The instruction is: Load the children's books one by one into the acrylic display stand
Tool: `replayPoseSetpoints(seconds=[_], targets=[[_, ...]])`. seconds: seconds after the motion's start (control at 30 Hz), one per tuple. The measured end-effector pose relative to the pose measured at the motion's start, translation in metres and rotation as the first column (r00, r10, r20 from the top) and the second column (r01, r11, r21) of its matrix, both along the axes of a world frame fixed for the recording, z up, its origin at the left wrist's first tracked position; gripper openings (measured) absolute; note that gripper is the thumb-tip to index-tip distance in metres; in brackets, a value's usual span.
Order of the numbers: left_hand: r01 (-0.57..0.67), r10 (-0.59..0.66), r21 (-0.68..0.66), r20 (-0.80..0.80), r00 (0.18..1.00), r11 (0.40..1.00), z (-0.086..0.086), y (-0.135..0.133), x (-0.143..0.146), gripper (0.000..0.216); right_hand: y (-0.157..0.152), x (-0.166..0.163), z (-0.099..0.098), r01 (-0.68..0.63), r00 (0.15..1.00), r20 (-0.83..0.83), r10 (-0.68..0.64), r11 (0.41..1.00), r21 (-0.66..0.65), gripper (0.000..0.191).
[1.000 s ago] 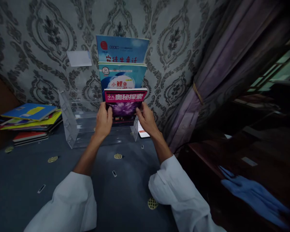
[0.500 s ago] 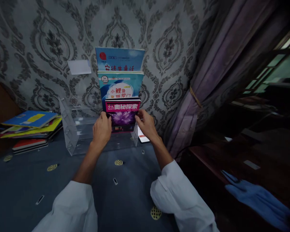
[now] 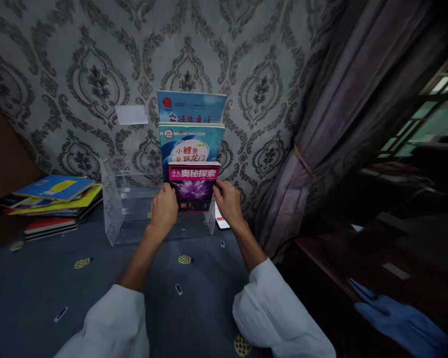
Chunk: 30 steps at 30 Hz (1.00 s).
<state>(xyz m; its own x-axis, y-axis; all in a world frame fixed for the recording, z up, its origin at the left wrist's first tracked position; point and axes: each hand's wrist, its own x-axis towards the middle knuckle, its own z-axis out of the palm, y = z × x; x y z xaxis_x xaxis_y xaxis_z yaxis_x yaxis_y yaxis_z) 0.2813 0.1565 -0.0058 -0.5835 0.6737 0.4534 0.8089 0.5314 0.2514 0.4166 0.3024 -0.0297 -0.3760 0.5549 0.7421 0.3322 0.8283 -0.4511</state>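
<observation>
A small book with a pink and purple cover [image 3: 192,189] stands upright in the front tier of a clear acrylic rack [image 3: 134,201]. My left hand [image 3: 165,209] is closed on its left edge, and my right hand [image 3: 229,201] pinches its right edge. Behind it, a light blue book with a white oval [image 3: 192,144] rises from a higher tier. At the back is a taller blue book [image 3: 194,107] with red lettering. The lower parts of both rear books are hidden.
To the left lies a pile of books and folders [image 3: 56,194]. A lit phone [image 3: 222,220] rests behind the rack's right end. A tied purple curtain [image 3: 283,199] hangs at the right, and blue gloves [image 3: 399,318] lie on the dark surface beyond the table's edge.
The camera view has shifted, so everything appears lower and slightly to the right. Both hands keep hold of the pink and purple book, which stays in about the same spot in the rack.
</observation>
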Motion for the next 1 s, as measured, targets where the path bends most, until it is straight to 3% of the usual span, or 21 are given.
replayPoseSetpoints(seconds=[0.4,1.0], targets=[[-0.020,0.020,0.004,0.006,1.000,1.000,0.0012,0.0014,0.0004,0.023,-0.0020,-0.0044,-0.0022,-0.033,0.996,-0.081,0.033,0.999,0.008,0.027],[-0.006,0.006,0.006,-0.012,1.000,1.000,0.0002,0.0023,0.0010,0.025,0.0043,-0.0031,-0.0031,-0.045,0.999,-0.012,0.046,0.998,0.045,0.021]])
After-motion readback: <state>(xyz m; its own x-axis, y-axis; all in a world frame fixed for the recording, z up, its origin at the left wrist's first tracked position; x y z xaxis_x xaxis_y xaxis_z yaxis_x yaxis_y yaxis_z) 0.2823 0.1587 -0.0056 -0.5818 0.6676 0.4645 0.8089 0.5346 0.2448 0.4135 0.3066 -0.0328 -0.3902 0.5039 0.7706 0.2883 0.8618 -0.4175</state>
